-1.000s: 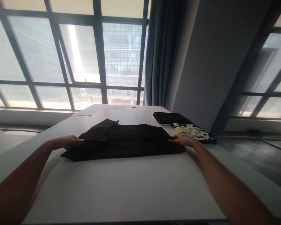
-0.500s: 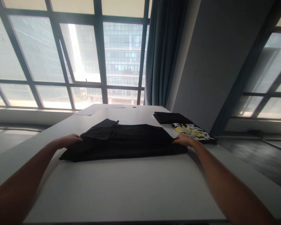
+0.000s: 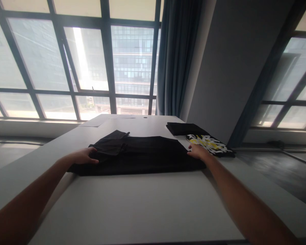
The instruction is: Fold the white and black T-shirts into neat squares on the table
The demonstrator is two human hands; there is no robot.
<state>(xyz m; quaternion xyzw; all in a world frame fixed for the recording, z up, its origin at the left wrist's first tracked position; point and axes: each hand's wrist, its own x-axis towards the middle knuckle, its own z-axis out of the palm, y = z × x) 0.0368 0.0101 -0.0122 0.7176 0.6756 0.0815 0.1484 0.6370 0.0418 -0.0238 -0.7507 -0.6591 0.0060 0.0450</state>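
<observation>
black cloth lies lengthwise between two hands, one at each end

the black cloth (image 3: 153, 156) lies flat on the pale surface (image 3: 137, 211), and its long axis runs crosswise, from the left hand (image 3: 82, 156) to the right hand (image 3: 198, 151). that is the relation that matters here: each hand has one short end of the cloth, so the length between them is spanned and neither arm needs to cross over.

the left hand reaches in over the left end of the cloth, its thumb and forefinger plainly parted. a folded-over flap (image 3: 108, 146) sits at that same end, just beside those fingers, so the left hand is much the nearer one to it. the right hand is at the right end of the cloth, fingers curled in toward the edge with a slight gap by the thumb. whether either hand pinches fabric or only rests against it cannot be made out.

just beyond the right end of the cloth is a printed bundle (image 3: 207, 143), near the right hand, with a dark folded bundle (image 3: 186, 128) farther back. some papers (image 3: 91, 123) lie well beyond the left end of the cloth.
</observation>
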